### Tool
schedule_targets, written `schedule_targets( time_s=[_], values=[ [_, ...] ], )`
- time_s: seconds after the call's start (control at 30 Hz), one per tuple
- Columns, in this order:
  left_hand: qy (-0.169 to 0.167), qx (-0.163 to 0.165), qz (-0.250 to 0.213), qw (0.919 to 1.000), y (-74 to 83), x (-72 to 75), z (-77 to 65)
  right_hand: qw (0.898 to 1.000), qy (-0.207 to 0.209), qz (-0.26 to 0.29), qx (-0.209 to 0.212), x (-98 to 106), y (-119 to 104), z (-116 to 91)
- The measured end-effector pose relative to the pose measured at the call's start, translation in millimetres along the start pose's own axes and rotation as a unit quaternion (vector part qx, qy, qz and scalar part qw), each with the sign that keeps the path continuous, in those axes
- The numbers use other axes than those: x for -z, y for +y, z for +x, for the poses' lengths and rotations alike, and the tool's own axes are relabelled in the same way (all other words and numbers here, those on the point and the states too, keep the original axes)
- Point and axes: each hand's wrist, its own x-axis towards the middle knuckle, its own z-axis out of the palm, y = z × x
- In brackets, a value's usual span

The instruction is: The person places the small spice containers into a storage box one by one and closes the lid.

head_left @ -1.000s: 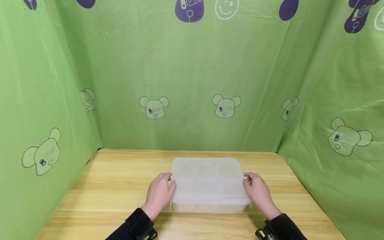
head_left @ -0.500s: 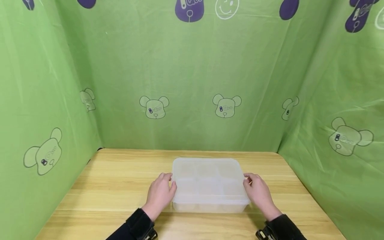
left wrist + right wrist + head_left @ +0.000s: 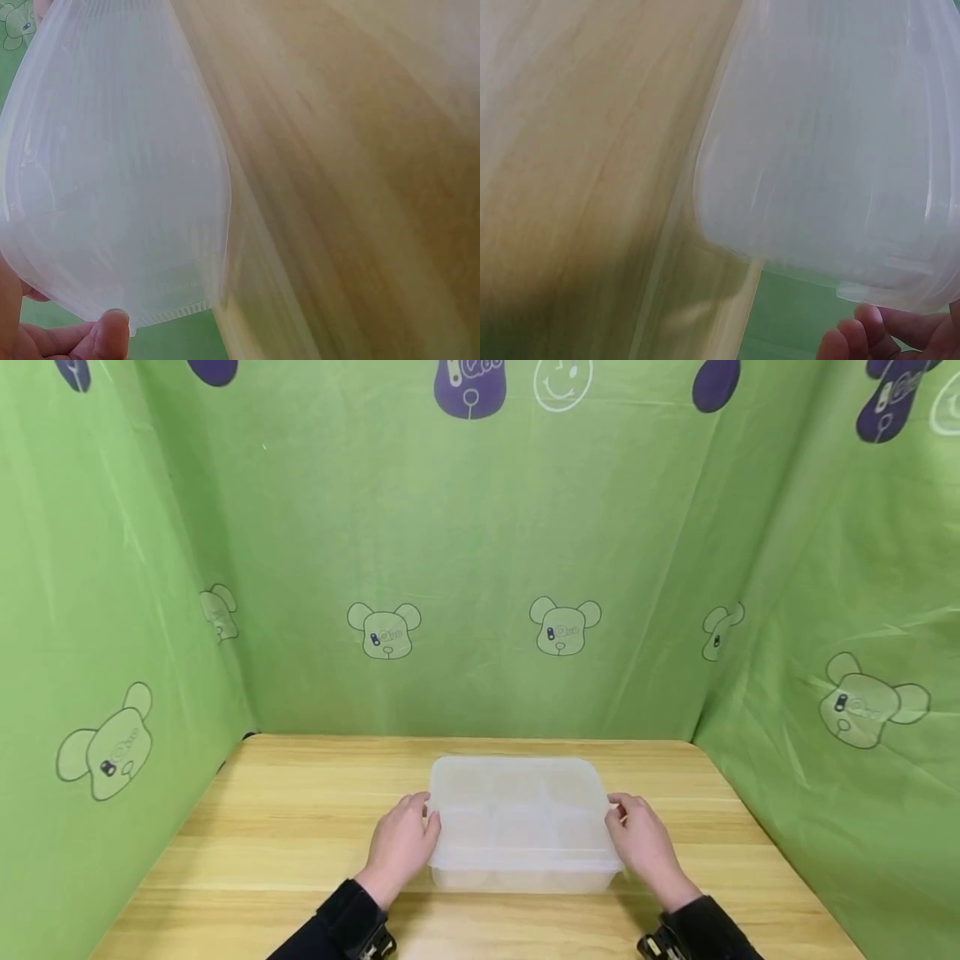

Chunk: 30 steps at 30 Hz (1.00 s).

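Observation:
A translucent white lidded plastic box (image 3: 521, 818) sits on the wooden table, with rounded compartments showing faintly through its lid. At its left short side, my left hand (image 3: 401, 839) grips the rim, thumb and index finger bent at the edge. My right hand (image 3: 645, 843) holds the opposite short side in the same way. In the left wrist view, curled fingers (image 3: 112, 334) reach the rim below the box wall. The right wrist view has bent fingertips (image 3: 868, 315) close under a small tab (image 3: 877, 296) on the rim. Part of each thumb is hidden there.
Pale wooden table (image 3: 285, 827) spreads to both sides of the box. Green cloth (image 3: 480, 527) printed with bear heads encloses the table at the back, left and right. Black sleeves (image 3: 348, 910) with wrist-worn devices come in from the front edge.

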Motion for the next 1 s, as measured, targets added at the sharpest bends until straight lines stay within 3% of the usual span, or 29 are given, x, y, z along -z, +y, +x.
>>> schedule_targets(
  time_s=[0.33, 0.6, 0.83, 1.0],
  values=[
    [-0.019, 0.007, -0.007, 0.9998, -2.4, 4.0, 1.0, 1.0, -0.024, -0.004, 0.001, 1.3, -0.1, 2.8],
    [-0.028, 0.017, -0.027, 0.9991, -4.2, 0.7, 11.7, 0.999, -0.052, -0.01, -0.008, 1.7, -3.5, 17.5],
    [-0.025, 0.027, 0.001, 0.9993, -3.7, -3.2, 20.9, 0.998, -0.066, -0.011, -0.011, -0.2, -1.9, 27.9],
    [-0.045, 0.058, 0.006, 0.9973, 1.8, -2.2, 28.1, 0.996, -0.076, -0.025, -0.026, -1.6, -2.5, 35.4]
  ],
)
